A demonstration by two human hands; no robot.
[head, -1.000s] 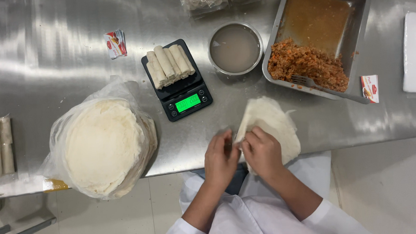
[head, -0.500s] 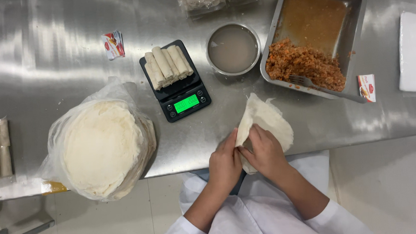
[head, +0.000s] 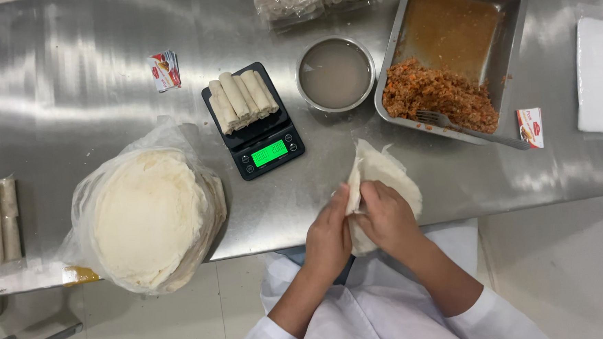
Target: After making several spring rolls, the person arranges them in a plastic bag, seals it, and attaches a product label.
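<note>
Seemingly, hands [head: 359, 225] hide the wrapper's [head: 388, 175] near edge.

A: Around the scale [head: 254, 127], where is free room?

B: Left of it, bare tabletop [head: 71, 106] up to a small packet [head: 165, 71]. Right of it the bowl [head: 336, 74] and the tray [head: 454, 58] block. Below-left, the wrapper stack [head: 149, 215] blocks.

A thin, round, white pastry wrapper [head: 388, 179] lies at the near edge of the steel surface [head: 70, 85], toward five o'clock from the scale. Its left side is folded up and over, crumpled; its lower edge overhangs.
</note>
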